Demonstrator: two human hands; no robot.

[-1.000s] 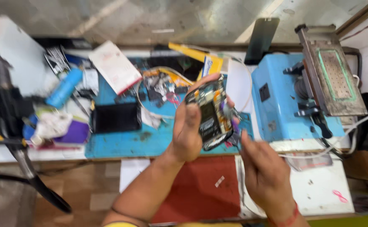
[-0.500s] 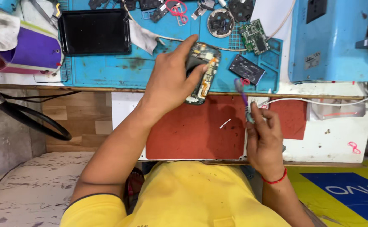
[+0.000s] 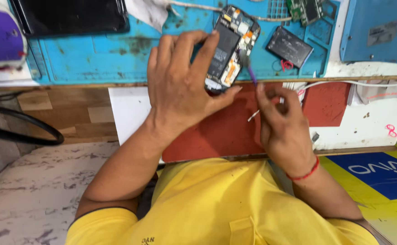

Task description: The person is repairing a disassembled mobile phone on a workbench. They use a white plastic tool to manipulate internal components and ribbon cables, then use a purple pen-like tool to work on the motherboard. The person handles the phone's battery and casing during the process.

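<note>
My left hand (image 3: 180, 86) grips an opened phone (image 3: 231, 43) with its back off, circuit parts and a dark battery showing, held tilted over the edge of the blue work mat (image 3: 112, 50). My right hand (image 3: 282, 122) pinches a thin purple-handled tool (image 3: 251, 75) whose tip touches the phone's right side. A red thread band circles my right wrist. Both hands hover above a red mat (image 3: 216, 136) on a lower shelf.
A black tablet screen (image 3: 71, 16) lies at the mat's upper left, a purple-and-white bundle (image 3: 1, 38) beside it. A loose dark battery (image 3: 289, 46) and a green circuit board (image 3: 305, 10) lie right of the phone. A blue machine (image 3: 380, 29) stands at the far right. A black cable (image 3: 21, 127) curves at left.
The view has tilted down and closed in on the hands. My left hand has kept hold of the phone, and my right hand has brought the purple tool up against the phone's side.
</note>
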